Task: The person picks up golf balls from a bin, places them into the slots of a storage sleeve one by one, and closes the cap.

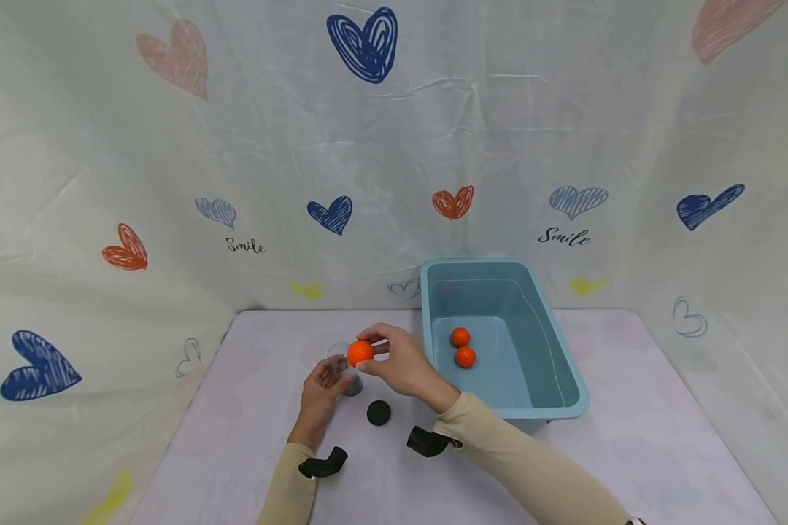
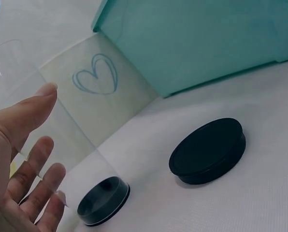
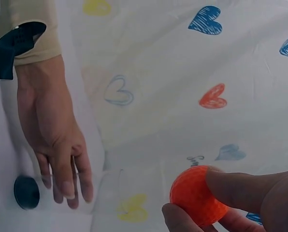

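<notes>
My left hand [image 1: 320, 399] holds a clear cylindrical container [image 2: 75, 145] around its side, thumb on one side and fingers on the other. The container stands upright on the table, with a black base [image 2: 103, 201] and an open top. Between the thumb and fingertips of my right hand [image 1: 403, 364] is an orange golf ball [image 3: 197, 195], its dimples plain in the right wrist view. In the head view the ball overlaps the container near its rim. A round black lid [image 1: 379, 413] lies flat on the table, just right of the container.
A blue-green plastic bin [image 1: 568, 357] stands at the table's back right, its high walls beside my right forearm. Inside lie two orange balls [image 1: 465, 356]. A white curtain [image 1: 394, 138] printed with hearts hangs behind and along the sides of the pale table [image 1: 236, 437].
</notes>
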The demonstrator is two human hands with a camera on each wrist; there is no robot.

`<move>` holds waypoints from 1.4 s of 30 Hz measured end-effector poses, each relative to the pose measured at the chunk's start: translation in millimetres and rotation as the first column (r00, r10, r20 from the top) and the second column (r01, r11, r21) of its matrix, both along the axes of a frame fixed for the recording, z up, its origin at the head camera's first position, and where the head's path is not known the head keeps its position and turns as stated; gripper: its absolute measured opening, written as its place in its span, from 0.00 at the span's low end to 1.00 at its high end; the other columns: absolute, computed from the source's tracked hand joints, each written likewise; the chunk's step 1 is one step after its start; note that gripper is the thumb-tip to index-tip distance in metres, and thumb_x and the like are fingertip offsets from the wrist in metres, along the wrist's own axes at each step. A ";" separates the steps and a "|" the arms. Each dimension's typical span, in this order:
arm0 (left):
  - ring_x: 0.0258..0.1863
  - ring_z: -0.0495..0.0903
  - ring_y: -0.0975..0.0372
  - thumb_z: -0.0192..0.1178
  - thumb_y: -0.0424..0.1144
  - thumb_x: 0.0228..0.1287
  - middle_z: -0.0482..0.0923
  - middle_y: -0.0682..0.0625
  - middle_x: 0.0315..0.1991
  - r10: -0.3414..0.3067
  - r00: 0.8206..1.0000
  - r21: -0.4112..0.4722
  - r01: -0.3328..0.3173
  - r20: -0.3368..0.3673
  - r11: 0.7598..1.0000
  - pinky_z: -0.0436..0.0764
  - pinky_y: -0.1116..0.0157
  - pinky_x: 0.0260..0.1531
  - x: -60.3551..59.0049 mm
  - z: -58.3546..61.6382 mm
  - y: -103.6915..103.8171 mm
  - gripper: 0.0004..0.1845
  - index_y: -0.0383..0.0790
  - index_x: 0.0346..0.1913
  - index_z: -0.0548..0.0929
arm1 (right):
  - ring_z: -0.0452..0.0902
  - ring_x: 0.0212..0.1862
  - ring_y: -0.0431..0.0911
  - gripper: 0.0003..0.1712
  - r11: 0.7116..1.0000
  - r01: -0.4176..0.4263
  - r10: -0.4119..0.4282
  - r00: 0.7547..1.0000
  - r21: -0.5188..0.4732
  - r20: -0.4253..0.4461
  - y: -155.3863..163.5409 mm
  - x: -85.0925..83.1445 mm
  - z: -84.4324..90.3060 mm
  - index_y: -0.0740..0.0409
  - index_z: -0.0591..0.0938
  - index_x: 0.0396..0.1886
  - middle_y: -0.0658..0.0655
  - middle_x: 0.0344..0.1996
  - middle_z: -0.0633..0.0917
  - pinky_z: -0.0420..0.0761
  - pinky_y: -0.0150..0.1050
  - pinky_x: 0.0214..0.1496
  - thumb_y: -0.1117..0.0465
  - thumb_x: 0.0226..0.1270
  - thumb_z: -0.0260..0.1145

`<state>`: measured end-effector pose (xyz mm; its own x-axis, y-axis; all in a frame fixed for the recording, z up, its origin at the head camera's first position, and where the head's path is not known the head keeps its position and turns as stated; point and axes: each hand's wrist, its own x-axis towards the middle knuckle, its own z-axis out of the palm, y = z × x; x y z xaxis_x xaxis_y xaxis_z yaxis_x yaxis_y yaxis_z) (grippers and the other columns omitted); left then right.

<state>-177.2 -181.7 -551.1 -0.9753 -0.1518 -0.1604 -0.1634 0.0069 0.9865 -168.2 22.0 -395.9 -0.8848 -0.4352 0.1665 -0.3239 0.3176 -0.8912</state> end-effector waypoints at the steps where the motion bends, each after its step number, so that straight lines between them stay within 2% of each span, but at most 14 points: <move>1: 0.74 0.71 0.48 0.71 0.33 0.69 0.78 0.39 0.68 0.004 1.000 -0.003 -0.004 0.007 1.000 0.64 0.48 0.79 -0.3 0.0 0.2 0.28 0.37 0.69 0.76 | 0.85 0.54 0.61 0.20 1.000 0.003 -0.003 1.000 0.000 0.000 -2.3 0.2 -0.4 0.68 0.82 0.57 0.64 0.54 0.86 0.89 0.47 0.55 0.72 0.66 0.75; 5: 0.75 0.69 0.44 0.73 0.36 0.67 0.75 0.37 0.70 0.013 1.000 -0.018 -0.013 0.026 1.000 0.66 0.46 0.77 -2.0 -1.0 0.4 0.30 0.35 0.69 0.75 | 0.85 0.55 0.61 0.20 1.000 0.023 -0.023 1.000 -0.011 0.013 -12.5 1.3 -4.3 0.67 0.83 0.57 0.64 0.54 0.85 0.89 0.47 0.53 0.73 0.66 0.74; 9: 0.75 0.68 0.41 0.72 0.35 0.67 0.72 0.34 0.73 0.011 1.000 -0.035 -0.011 0.013 0.999 0.66 0.45 0.77 -1.0 -0.8 0.1 0.30 0.32 0.69 0.75 | 0.84 0.55 0.60 0.20 0.997 0.064 -0.063 0.997 -0.032 0.035 -24.5 2.1 -10.3 0.66 0.83 0.56 0.64 0.54 0.85 0.89 0.45 0.51 0.75 0.64 0.74; 15: 0.75 0.69 0.41 0.70 0.31 0.68 0.72 0.33 0.73 0.003 1.000 -0.052 -0.005 -0.025 0.999 0.65 0.44 0.77 1.5 0.0 -0.3 0.28 0.31 0.68 0.75 | 0.82 0.54 0.59 0.22 0.987 0.118 -0.111 0.991 -0.106 0.075 -40.7 1.9 -19.2 0.70 0.82 0.57 0.65 0.56 0.84 0.90 0.38 0.40 0.77 0.64 0.73; 17: 0.74 0.70 0.41 0.69 0.30 0.68 0.73 0.33 0.72 0.000 1.000 -0.044 -0.001 -0.023 0.999 0.65 0.44 0.77 1.5 -0.4 -0.6 0.28 0.31 0.68 0.75 | 0.82 0.54 0.58 0.21 0.982 0.147 -0.138 0.987 -0.120 0.076 -44.4 0.9 -22.5 0.70 0.82 0.57 0.66 0.56 0.84 0.90 0.37 0.41 0.77 0.64 0.73; 22: 0.75 0.69 0.42 0.68 0.31 0.69 0.72 0.33 0.73 -0.001 1.000 -0.038 0.001 -0.001 0.999 0.64 0.45 0.78 0.5 -2.4 -0.8 0.29 0.31 0.70 0.74 | 0.82 0.53 0.56 0.21 0.974 0.204 -0.200 0.979 -0.100 0.051 -50.9 -1.8 -29.5 0.68 0.83 0.55 0.65 0.54 0.85 0.88 0.44 0.51 0.75 0.63 0.75; 25: 0.76 0.67 0.41 0.68 0.31 0.69 0.71 0.32 0.74 0.002 1.000 -0.035 -0.002 0.004 0.999 0.63 0.44 0.78 -0.3 -4.4 -0.8 0.29 0.30 0.71 0.72 | 0.82 0.52 0.56 0.21 0.970 0.224 -0.219 0.974 -0.091 0.056 -53.6 -3.2 -32.7 0.67 0.83 0.55 0.64 0.54 0.85 0.88 0.46 0.51 0.74 0.63 0.76; 33: 0.76 0.67 0.41 0.67 0.30 0.69 0.71 0.32 0.73 0.005 1.000 -0.056 -0.004 0.013 0.998 0.63 0.44 0.78 -2.3 -5.1 -1.4 0.29 0.30 0.71 0.72 | 0.83 0.53 0.53 0.22 0.953 0.277 -0.265 0.958 -0.122 0.106 -59.0 -6.6 -37.8 0.65 0.84 0.56 0.63 0.55 0.86 0.89 0.35 0.39 0.72 0.63 0.77; 42: 0.75 0.69 0.42 0.67 0.29 0.69 0.72 0.33 0.73 0.002 1.000 -0.039 -0.003 -0.015 0.999 0.64 0.45 0.78 0.8 -0.5 -1.2 0.29 0.31 0.71 0.73 | 0.83 0.51 0.51 0.22 0.951 0.297 -0.295 0.955 -0.079 0.037 -63.5 -8.8 -40.8 0.65 0.85 0.56 0.61 0.52 0.87 0.87 0.41 0.52 0.71 0.61 0.78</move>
<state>-176.4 -182.9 -551.7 -0.9771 -0.1599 -0.1403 -0.1491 0.0447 0.9878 -176.9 -41.5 -436.7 -0.9761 -0.1384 0.1675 -0.2042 0.3207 -0.9249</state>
